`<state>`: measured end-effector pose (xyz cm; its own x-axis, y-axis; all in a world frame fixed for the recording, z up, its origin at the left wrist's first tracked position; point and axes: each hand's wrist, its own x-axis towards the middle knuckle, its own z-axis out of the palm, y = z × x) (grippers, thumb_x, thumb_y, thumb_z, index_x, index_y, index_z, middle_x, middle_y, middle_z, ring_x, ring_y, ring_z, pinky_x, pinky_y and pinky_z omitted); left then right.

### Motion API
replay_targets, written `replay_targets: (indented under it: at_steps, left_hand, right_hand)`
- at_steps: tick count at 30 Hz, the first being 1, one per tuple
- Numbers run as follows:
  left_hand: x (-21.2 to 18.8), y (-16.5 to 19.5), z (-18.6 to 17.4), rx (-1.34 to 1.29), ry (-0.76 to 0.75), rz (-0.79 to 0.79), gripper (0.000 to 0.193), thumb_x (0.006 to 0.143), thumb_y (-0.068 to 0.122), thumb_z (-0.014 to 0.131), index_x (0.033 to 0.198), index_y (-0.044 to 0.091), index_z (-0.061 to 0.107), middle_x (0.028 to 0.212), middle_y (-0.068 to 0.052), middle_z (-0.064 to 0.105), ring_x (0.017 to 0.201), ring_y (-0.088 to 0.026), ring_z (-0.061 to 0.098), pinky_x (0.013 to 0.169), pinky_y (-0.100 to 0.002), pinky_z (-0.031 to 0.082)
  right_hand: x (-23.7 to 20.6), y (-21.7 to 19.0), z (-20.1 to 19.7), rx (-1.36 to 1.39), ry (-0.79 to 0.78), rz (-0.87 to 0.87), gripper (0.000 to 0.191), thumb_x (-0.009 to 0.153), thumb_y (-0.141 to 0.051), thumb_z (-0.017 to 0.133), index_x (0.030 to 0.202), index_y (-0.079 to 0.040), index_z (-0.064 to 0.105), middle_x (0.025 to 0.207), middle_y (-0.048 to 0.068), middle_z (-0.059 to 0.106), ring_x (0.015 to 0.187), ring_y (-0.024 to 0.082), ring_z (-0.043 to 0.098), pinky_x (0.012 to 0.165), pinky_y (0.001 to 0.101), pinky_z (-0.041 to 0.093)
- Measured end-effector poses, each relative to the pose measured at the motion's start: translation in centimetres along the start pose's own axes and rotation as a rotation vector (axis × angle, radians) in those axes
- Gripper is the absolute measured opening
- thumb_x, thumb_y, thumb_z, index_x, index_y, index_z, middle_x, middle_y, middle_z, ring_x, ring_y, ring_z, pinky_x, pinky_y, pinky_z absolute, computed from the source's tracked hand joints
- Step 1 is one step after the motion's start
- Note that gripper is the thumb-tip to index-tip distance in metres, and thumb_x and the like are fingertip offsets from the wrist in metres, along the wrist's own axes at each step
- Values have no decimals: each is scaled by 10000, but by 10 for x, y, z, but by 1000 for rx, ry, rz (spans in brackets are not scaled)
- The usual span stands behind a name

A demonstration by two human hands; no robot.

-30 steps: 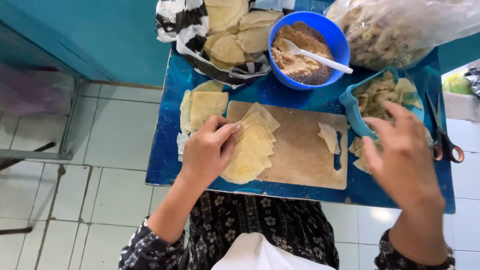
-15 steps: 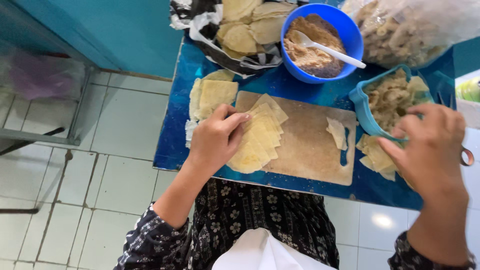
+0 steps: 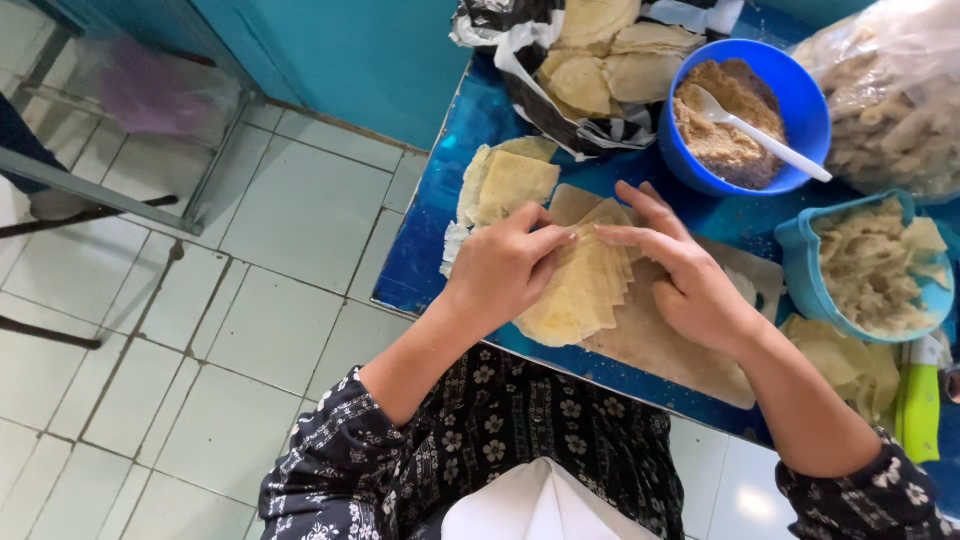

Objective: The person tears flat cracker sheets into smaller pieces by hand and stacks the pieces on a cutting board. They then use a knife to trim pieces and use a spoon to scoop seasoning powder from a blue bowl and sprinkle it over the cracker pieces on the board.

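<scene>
A fanned stack of thin pale dough sheets (image 3: 578, 290) lies on a wooden cutting board (image 3: 660, 345) on a blue table (image 3: 430, 240). My left hand (image 3: 500, 268) rests on the stack's left side, thumb and fingers pinching the top sheet's edge. My right hand (image 3: 685, 275) lies flat over the board, its fingertips meeting the same top sheet at the stack's upper end. Both hands touch the sheets; neither has lifted one clear.
A blue bowl (image 3: 795, 105) of brown filling holds a white spoon (image 3: 760, 132). More dough rounds sit on a patterned bag (image 3: 590, 70) behind and in a pile (image 3: 505, 180) to the left. A teal container (image 3: 810, 275) holds folded pieces; a green-handled tool (image 3: 918, 400) lies at the right.
My right hand has swung in from the right, away from the teal container, onto the dough stack. My left hand has stayed on the stack. The camera view shifted right.
</scene>
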<state>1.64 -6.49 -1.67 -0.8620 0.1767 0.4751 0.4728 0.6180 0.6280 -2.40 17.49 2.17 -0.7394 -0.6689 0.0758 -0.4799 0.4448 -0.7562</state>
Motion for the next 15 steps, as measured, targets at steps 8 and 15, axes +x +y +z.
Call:
replay_targets:
  at_steps: [8, 15]
  left_hand:
    - [-2, -2, 0, -18, -5, -1, 144, 912, 105, 707, 1050, 128, 737, 1017, -36, 667, 829, -274, 700, 679, -402, 553]
    - [-3, -1, -1, -21, -7, -10, 159, 901, 102, 717, 1059, 118, 733, 1005, -47, 658, 839, -271, 701, 686, -403, 551]
  right_hand:
    - [-6, -2, 2, -811, -21, -24, 735, 770, 69, 553, 1494, -54, 519, 1674, 155, 298, 1541, 370, 282, 1238, 504, 266]
    - [-16, -25, -3, -1108, -58, -111, 736, 805, -33, 567, 1520, -187, 488, 1625, 134, 397, 1484, 349, 410, 1214, 476, 317]
